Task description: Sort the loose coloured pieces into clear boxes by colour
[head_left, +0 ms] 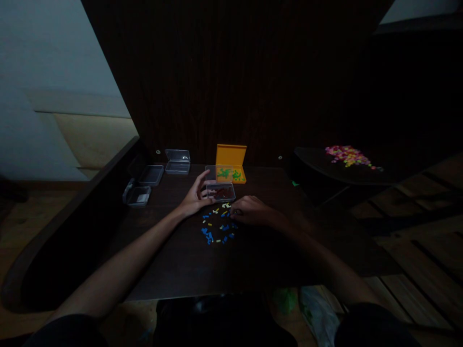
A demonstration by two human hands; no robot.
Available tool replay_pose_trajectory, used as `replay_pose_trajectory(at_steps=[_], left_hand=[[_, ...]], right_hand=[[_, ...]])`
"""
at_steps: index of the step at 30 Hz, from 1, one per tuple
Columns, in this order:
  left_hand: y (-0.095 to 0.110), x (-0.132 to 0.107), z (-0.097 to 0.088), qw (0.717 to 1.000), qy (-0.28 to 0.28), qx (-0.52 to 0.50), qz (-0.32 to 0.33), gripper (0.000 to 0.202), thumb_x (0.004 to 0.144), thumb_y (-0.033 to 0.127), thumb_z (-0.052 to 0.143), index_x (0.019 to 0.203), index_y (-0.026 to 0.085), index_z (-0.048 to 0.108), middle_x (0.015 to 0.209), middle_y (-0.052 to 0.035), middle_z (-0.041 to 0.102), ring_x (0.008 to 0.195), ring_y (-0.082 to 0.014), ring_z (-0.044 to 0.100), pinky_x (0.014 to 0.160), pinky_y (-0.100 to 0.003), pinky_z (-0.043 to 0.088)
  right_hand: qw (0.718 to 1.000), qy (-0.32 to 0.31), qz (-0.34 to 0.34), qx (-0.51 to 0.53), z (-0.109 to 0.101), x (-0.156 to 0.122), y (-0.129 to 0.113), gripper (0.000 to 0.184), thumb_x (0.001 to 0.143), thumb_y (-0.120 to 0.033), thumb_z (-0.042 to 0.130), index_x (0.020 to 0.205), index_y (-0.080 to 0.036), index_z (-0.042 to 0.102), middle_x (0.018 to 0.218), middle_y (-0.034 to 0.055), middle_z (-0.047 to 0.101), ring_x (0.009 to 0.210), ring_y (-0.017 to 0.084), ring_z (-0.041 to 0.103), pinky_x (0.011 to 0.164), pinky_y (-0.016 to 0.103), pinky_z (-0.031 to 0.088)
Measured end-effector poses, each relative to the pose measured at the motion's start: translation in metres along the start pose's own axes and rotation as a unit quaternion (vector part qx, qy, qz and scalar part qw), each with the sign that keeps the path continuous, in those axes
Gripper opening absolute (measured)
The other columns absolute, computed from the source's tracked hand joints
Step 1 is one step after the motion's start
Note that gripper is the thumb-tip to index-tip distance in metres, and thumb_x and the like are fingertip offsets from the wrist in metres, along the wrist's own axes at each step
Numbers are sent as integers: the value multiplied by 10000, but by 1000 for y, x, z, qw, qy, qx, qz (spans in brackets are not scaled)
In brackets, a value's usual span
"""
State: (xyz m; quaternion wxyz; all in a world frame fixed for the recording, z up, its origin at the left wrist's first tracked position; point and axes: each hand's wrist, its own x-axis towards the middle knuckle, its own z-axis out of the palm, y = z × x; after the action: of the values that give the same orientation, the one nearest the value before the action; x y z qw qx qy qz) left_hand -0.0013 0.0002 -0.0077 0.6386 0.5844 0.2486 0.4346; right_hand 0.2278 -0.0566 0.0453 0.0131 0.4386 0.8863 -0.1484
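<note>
Remotely, I'm spreading left hand (195, 196) at nine o'clock of clear rectangular plastic box (221, 198), seemingly steadying it; right hand (249, 210) curling at four, contents unreadable; small blue plastic pieces (210, 236) lying at six.

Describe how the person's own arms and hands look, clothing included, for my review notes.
The dark fabric left sleeve and similarly dark right sleeve stop short, leaving the slim left forearm and right forearm bare. The left hand and right hand are ungloved. No wristwear shows; dim light hides finer details.
</note>
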Motion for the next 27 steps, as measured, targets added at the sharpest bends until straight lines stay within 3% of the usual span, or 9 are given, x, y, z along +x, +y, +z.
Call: replay_pose_trajectory(at_steps=[9,15,19,23,27], left_hand=[[0,0,0,1000,0,-6,-4,1011,615,173,847,1442,378,302,1300,-77,485,965,-170,605,862,-354,532],[1,0,2,1000,4,-4,-7,1019,608,186,851,1445,369,300,1302,-83,484,969,-176,605,875,-368,522],[3,-1,3,1000,9,-1,-9,1037,599,198,855,1457,353,292,1304,-96,485,970,-181,611,887,-382,515],[3,-1,3,1000,10,3,-11,1049,604,188,852,1466,342,275,1310,-102,483,971,-172,617,902,-367,509],[3,-1,4,1000,8,-3,-12,1045,603,185,852,1462,354,283,1317,-100,484,965,-169,620,875,-348,523]], right_hand=[[994,-1,102,-23,11,8,-11,176,863,-292,591,983,-220,696,954,65,677,938,198,583,744,261,367],[996,12,78,30,0,6,-12,121,847,-250,595,918,-220,689,811,15,654,759,145,561,651,233,329],[993,63,47,90,-18,7,-10,88,824,-201,602,852,-178,682,643,-32,593,571,88,468,572,213,287],[991,95,31,94,-31,10,-8,95,814,-170,605,854,-147,688,635,-32,581,546,72,436,562,205,287],[992,76,42,86,-30,13,-11,97,816,-174,605,846,-150,694,632,-26,588,544,77,445,562,209,294]])
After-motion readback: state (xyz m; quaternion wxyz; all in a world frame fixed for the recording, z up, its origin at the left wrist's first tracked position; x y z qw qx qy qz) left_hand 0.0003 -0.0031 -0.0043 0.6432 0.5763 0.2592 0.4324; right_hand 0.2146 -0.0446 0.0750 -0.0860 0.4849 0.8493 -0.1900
